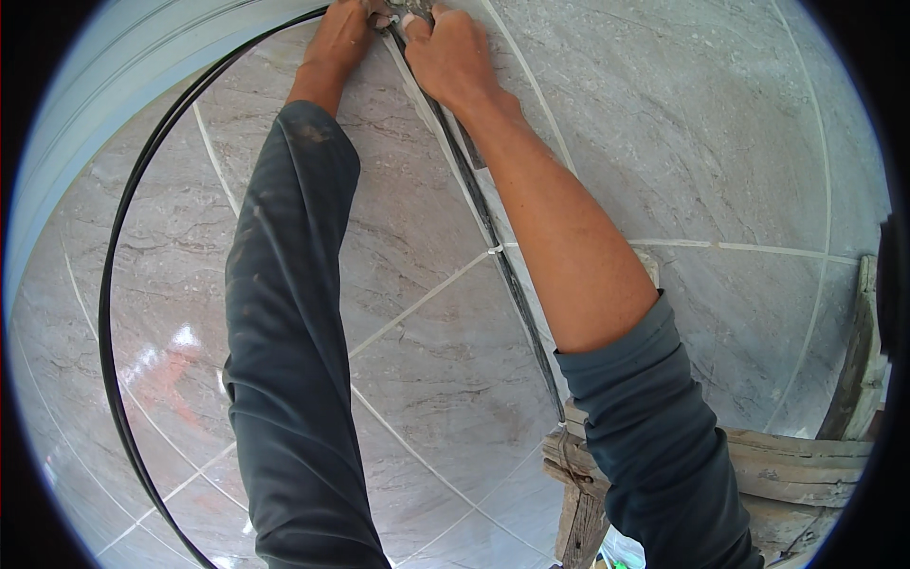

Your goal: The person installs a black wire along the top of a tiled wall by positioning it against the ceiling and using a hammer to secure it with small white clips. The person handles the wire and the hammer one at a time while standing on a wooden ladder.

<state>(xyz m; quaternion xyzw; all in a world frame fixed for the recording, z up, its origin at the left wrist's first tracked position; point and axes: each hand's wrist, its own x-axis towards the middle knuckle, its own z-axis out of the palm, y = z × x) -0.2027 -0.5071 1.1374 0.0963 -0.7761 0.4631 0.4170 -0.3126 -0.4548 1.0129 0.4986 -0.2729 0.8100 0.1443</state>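
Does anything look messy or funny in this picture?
Two things, maybe. The paired thin black cables bow out at left in a big loose curve, though the wide lens may exaggerate it. Also, the left dark-grey cloth sleeve has dirt-like smudges near its cuff. I see nothing spilled.

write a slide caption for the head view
Left hand and right hand close together over veined tiles, black cable curving down at left.

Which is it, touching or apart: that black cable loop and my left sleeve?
Apart. The head view shows grey tiles between the black cable loop and your left sleeve along the sleeve's whole visible length.
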